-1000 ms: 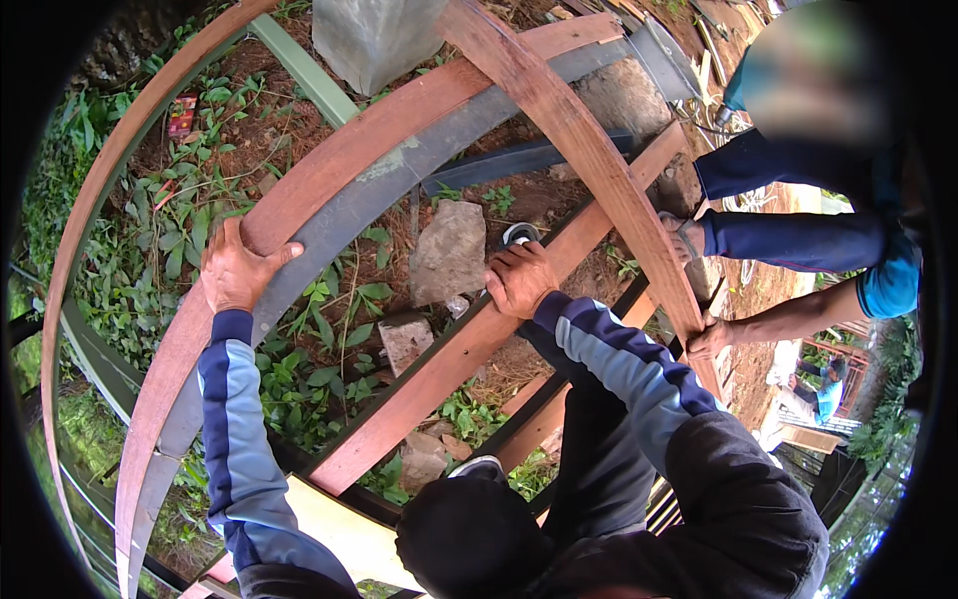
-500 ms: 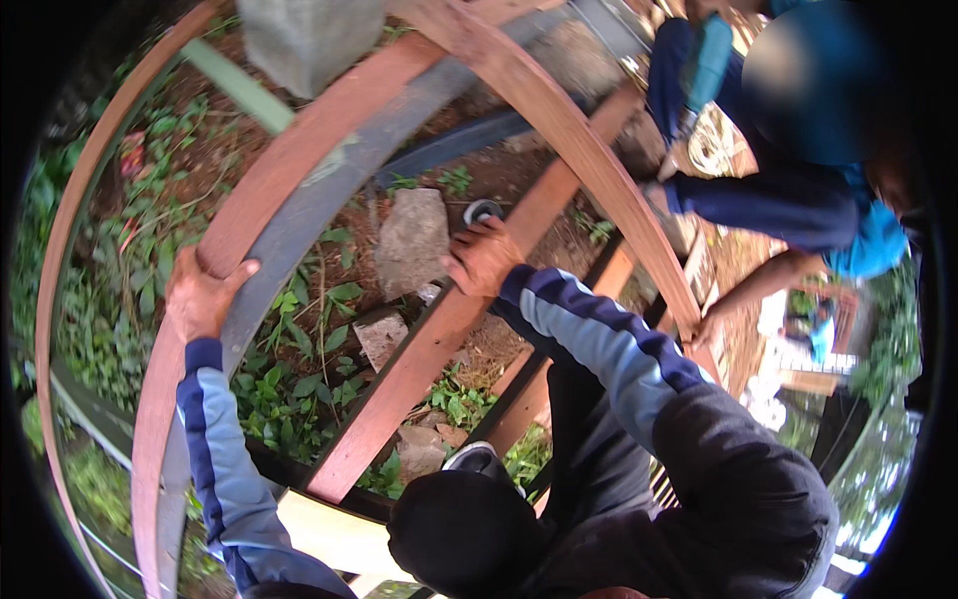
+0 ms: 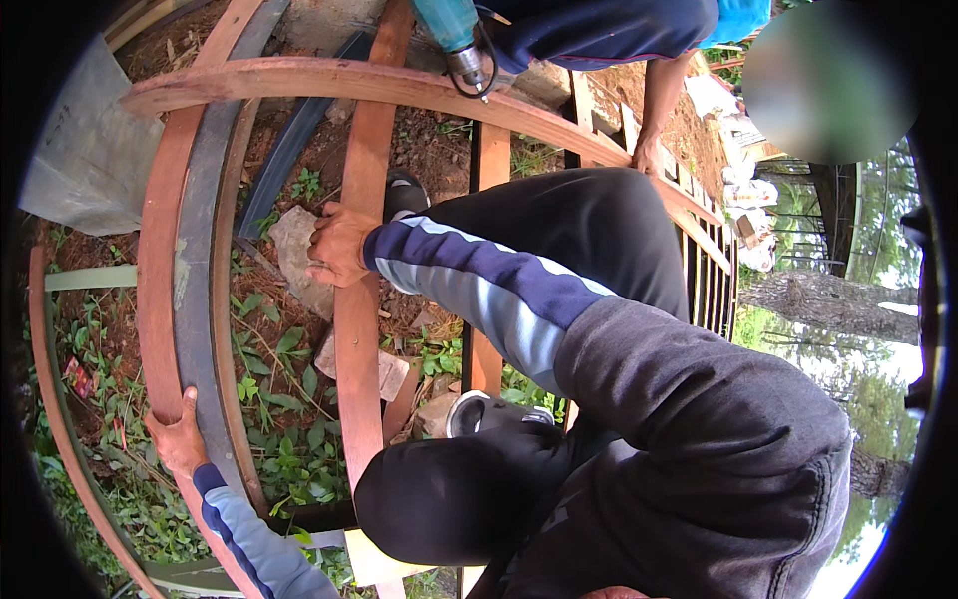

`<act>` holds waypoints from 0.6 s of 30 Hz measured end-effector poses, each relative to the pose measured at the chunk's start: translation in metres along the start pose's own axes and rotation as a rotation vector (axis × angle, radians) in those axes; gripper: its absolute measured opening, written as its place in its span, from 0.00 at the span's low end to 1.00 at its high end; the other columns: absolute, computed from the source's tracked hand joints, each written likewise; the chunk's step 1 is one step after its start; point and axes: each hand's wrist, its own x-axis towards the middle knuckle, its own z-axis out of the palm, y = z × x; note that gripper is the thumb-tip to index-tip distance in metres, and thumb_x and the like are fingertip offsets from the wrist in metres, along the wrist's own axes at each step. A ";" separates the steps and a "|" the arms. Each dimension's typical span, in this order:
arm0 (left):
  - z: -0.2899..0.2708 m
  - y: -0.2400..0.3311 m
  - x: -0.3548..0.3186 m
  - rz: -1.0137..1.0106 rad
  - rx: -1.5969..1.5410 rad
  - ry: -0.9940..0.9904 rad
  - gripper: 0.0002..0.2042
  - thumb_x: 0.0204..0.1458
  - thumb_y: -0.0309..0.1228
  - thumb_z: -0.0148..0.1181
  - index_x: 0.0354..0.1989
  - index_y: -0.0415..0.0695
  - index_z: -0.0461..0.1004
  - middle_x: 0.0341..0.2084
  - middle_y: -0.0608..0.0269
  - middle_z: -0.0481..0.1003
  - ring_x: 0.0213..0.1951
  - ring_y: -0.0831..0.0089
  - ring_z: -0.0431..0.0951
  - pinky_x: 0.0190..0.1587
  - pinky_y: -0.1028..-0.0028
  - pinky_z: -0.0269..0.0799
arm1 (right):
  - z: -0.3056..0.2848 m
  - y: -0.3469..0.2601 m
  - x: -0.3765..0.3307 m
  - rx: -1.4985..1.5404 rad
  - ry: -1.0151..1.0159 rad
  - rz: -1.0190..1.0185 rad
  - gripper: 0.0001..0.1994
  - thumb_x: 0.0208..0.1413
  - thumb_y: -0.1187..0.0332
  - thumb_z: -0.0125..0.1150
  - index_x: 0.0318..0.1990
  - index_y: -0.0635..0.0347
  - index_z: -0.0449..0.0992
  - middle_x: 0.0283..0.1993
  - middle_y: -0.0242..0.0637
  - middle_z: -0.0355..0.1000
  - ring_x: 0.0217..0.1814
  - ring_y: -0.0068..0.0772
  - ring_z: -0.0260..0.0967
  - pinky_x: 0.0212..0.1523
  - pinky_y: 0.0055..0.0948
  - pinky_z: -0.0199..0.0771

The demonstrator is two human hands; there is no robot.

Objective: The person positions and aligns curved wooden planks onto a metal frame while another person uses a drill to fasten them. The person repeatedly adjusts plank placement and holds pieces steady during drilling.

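My left hand (image 3: 178, 436) grips the edge of a long reddish-brown wooden plank (image 3: 158, 290), its thumb toward the grey board (image 3: 205, 290) alongside. My right hand (image 3: 339, 246) is closed over a second reddish wooden slat (image 3: 361, 334), fingers curled over its left edge. Across the upper ends of both lies another wooden plank (image 3: 329, 80). A co-worker's hand (image 3: 649, 157) holds that crossing plank at its right part. Over the same plank, a teal power drill (image 3: 451, 35) points its bit downward; whatever grips the drill is out of frame.
A grey concrete block (image 3: 85, 150) stands at upper left. Between the planks lie stones (image 3: 299, 255), leafy plants (image 3: 289, 449) and a dark curved strip (image 3: 289, 150). My bent knee (image 3: 449, 499) is close to the slat. Dark slatted framing (image 3: 714, 255) extends at right.
My view has turned, so the planks now run more upright in it. The drill has come over the crossing plank. Both my hands stay on their pieces of wood.
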 end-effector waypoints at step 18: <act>-0.001 0.001 0.001 -0.021 0.030 -0.018 0.51 0.26 0.72 0.64 0.55 0.44 0.67 0.49 0.47 0.73 0.50 0.47 0.74 0.52 0.55 0.69 | 0.012 -0.017 -0.001 -0.196 -0.037 0.181 0.16 0.57 0.54 0.49 0.27 0.53 0.77 0.33 0.32 0.73 0.46 0.36 0.64 0.56 0.51 0.49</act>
